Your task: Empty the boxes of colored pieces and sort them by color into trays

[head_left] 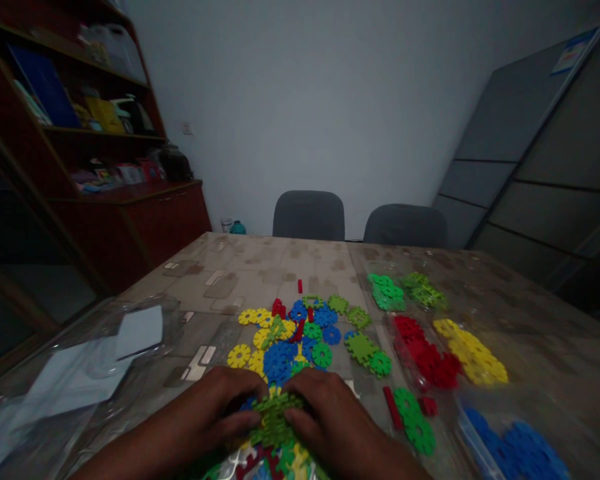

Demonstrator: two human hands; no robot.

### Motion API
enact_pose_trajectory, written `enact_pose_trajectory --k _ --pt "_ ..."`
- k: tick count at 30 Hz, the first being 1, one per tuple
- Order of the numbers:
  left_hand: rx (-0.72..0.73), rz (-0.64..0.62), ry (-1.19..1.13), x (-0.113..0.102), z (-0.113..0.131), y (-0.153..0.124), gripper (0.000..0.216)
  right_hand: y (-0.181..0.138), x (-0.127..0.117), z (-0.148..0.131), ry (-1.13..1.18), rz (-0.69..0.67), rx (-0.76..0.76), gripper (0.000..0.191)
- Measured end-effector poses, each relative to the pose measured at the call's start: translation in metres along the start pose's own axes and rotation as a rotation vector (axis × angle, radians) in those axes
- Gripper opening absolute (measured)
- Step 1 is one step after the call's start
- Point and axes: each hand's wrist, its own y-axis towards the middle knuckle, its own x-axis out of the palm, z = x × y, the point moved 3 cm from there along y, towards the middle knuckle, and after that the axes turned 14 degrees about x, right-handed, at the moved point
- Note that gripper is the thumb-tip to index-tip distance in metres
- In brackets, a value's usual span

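My left hand (pixel 217 410) and my right hand (pixel 330 417) meet at the near edge of the table, fingers curled and pinched on a cluster of joined light-green snowflake pieces (pixel 275 417). Under the hands lies a mixed pile of pieces in several colours (pixel 275 463). Just beyond the hands a loose spread of yellow, blue and green snowflake pieces (pixel 295 337) covers the middle of the table.
To the right lie sorted heaps: green (pixel 387 292), light green (pixel 425 290), red (pixel 427 357), yellow (pixel 473 353), blue (pixel 517 447). A clear plastic bag with paper (pixel 95 360) lies left. Two grey chairs (pixel 310 215) stand behind the table; a wooden shelf unit (pixel 80 133) stands left.
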Motion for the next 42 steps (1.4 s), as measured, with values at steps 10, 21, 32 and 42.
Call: enact_pose_trajectory --k 10,21,32,42 --pt "-0.02 -0.013 0.076 0.0 -0.004 0.003 0.023 -0.014 -0.109 -0.012 -0.093 0.414 0.069 0.015" --pt "0.009 -0.049 0.127 0.001 -0.007 0.003 0.028 0.02 -0.276 0.131 -0.651 0.799 0.634 0.028" --pt "0.021 -0.019 0.099 0.001 -0.01 -0.002 0.029 0.055 -0.283 0.215 -0.759 0.579 0.82 0.024" --pt "0.04 -0.026 0.13 0.003 -0.012 -0.002 0.026 0.071 -0.268 0.238 -0.714 0.308 0.682 0.03"
